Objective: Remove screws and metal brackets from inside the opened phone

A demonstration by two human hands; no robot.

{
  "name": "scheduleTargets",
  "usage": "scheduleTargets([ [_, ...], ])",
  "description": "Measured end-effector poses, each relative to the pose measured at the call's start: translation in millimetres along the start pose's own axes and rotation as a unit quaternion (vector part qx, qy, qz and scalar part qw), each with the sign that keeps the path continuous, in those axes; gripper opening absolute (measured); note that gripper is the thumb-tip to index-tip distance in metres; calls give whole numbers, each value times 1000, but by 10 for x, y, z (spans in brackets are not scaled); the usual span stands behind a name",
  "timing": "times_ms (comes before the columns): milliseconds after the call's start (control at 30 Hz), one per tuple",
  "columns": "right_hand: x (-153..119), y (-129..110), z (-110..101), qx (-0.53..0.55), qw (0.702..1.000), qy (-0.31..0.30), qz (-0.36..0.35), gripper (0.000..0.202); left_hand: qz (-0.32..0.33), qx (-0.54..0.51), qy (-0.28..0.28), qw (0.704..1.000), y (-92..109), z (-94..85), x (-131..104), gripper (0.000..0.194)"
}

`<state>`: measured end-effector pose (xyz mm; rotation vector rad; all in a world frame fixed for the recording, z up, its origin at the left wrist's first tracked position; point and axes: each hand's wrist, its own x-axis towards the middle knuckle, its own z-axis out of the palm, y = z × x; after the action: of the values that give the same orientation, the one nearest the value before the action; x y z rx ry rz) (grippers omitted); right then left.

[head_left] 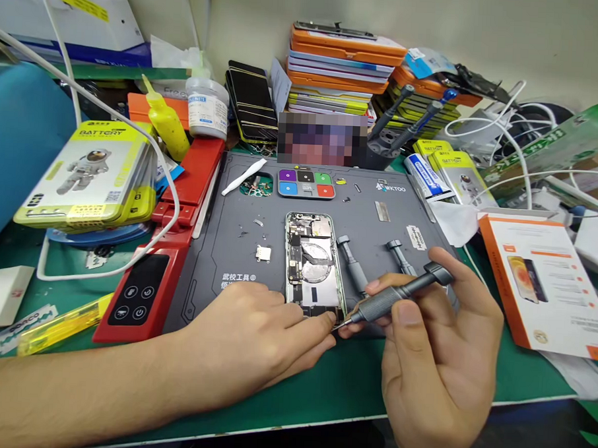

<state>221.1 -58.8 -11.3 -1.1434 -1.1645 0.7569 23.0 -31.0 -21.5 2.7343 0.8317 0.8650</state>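
Grey repair mat (219,247) fills the desk centre on a green table cover (321,397). Opened phone (316,264), back off and boards bare, lies lengthwise at mat centre, lower end at 6 o'clock toward the person. Left hand (254,334) comes in from 8 o'clock, fingers curled together and pressed at the phone's lower edge, pinning it; whether it pinches a small part, cannot tell. Right hand (437,349) from 4 o'clock is clamped round a grey precision screwdriver (400,293), tip at the phone's bottom-right corner, touching or just off it. Judged: phone is light, stiff but fragile inside, so hold by the metal frame edges, not the boards; screwdriver is slim and knurled, so it should grip well between fingertips. Two spare drivers (356,266) lie just beside the phone at 3 o'clock. Red heating pad (153,270) at 9 o'clock, battery boxes (83,175) at 10, stacked phone cases (340,67) at 12, orange box (544,281) at 3.
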Motion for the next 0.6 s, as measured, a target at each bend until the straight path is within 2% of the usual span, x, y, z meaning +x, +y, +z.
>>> scheduleTargets([
  [600,-3,-5,-20,12,1000,-9,8,44,-1,-5,4,1000,-11,9,9,28],
])
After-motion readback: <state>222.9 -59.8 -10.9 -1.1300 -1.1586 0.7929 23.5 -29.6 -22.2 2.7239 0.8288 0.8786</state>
